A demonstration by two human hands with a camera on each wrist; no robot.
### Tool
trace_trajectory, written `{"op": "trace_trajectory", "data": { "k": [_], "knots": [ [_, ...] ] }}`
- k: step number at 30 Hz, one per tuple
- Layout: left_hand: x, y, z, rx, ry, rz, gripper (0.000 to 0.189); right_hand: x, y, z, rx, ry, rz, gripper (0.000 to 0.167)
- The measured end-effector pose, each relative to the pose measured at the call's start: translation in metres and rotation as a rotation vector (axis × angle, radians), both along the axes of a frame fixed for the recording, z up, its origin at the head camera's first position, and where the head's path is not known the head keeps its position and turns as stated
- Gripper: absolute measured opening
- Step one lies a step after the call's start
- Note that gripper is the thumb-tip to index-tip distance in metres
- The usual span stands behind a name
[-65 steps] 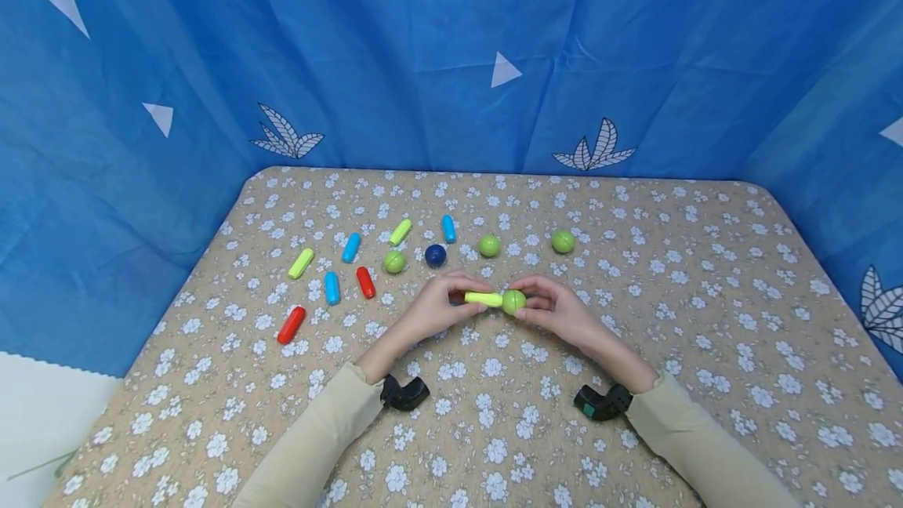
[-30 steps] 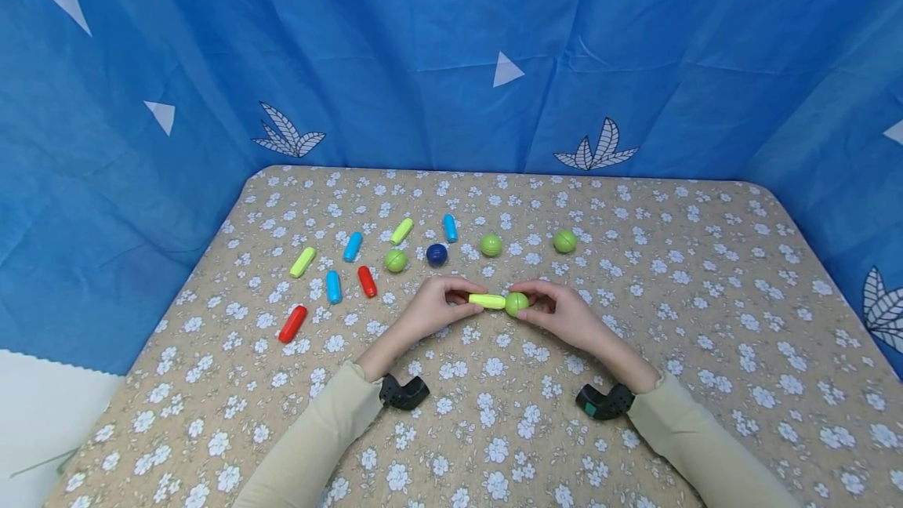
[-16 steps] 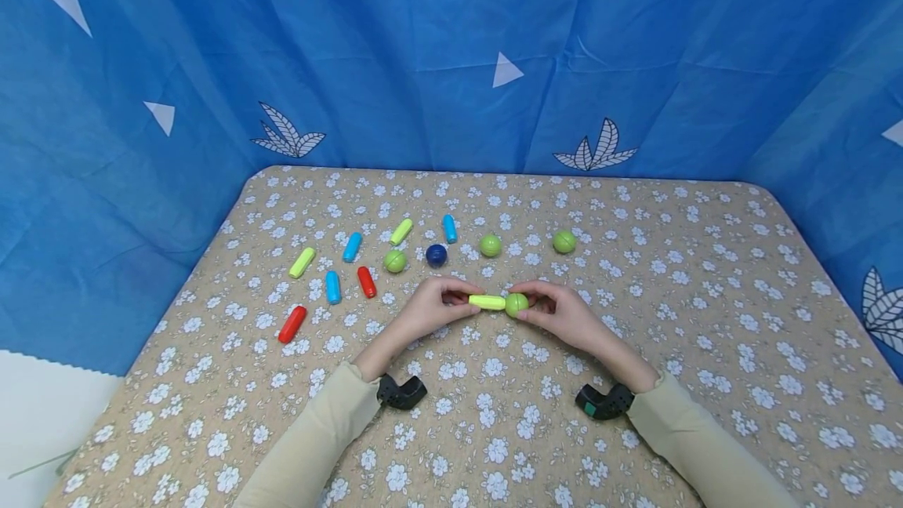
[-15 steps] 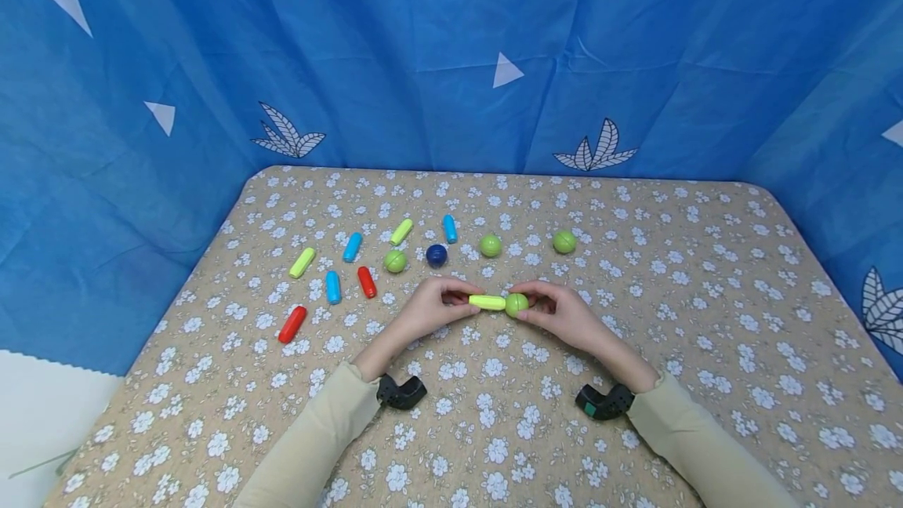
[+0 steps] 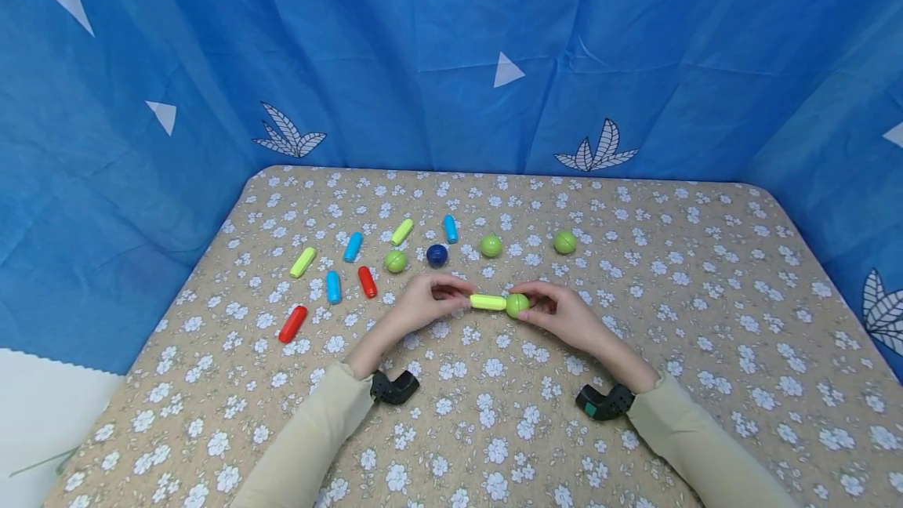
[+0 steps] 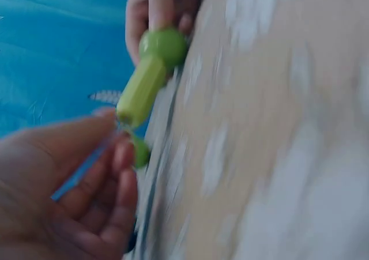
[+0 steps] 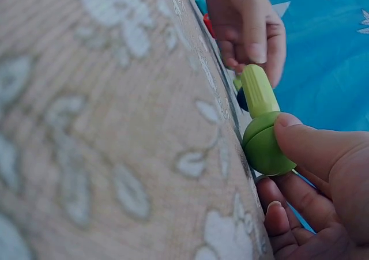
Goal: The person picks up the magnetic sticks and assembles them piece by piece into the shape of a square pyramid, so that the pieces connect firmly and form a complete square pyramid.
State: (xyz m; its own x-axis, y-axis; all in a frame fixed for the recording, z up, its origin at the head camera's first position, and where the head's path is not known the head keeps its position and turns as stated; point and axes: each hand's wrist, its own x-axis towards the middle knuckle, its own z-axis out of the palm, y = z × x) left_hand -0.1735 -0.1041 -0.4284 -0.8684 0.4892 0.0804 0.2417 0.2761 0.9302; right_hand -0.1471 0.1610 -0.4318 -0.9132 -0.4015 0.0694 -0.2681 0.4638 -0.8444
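Between thumb and fingers my right hand pinches a green ball, which has a seam round it. A yellow-green ribbed stick stands out from the ball's left side, its inner end against the ball. My left hand is at the stick's free end with thumb and fingers parted. In the left wrist view, the left thumb and fingers are beside the stick's tip and not wrapped round it. The right wrist view shows the right thumb on the ball.
Behind the hands lie a dark blue ball and green balls, one farther right. Red sticks, blue sticks and yellow-green sticks are scattered at left on the flowered cloth. A blue curtain hangs behind.
My left hand has let go of the yellow-green stick and drawn slightly left, its thumb and fingers now parted. The right hand keeps its grip on the green ball.
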Motion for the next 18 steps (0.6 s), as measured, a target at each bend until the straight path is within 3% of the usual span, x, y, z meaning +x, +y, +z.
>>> {"op": "trace_trajectory", "data": {
  "k": [3, 8, 12, 15, 18],
  "knots": [
    [-0.004, -0.011, 0.010, 0.024, 0.022, 0.061, 0.022, 0.000, 0.000, -0.001, 0.000, 0.002, 0.000, 0.034],
    [-0.010, -0.036, 0.026, 0.103, 0.095, 0.220, 0.023, -0.001, 0.000, -0.001, -0.009, -0.003, -0.001, 0.034],
    [-0.018, -0.057, 0.029, 0.169, 0.156, 0.318, 0.025, -0.001, 0.001, -0.001, -0.014, -0.002, 0.001, 0.034],
    [-0.023, -0.070, 0.026, 0.139, 0.136, 0.343, 0.029, -0.001, 0.001, -0.001, -0.014, 0.000, 0.001, 0.033],
    [-0.027, -0.079, 0.021, 0.035, 0.102, 0.339, 0.033, -0.001, 0.000, -0.001, -0.013, -0.004, -0.003, 0.033]
  ]
}}
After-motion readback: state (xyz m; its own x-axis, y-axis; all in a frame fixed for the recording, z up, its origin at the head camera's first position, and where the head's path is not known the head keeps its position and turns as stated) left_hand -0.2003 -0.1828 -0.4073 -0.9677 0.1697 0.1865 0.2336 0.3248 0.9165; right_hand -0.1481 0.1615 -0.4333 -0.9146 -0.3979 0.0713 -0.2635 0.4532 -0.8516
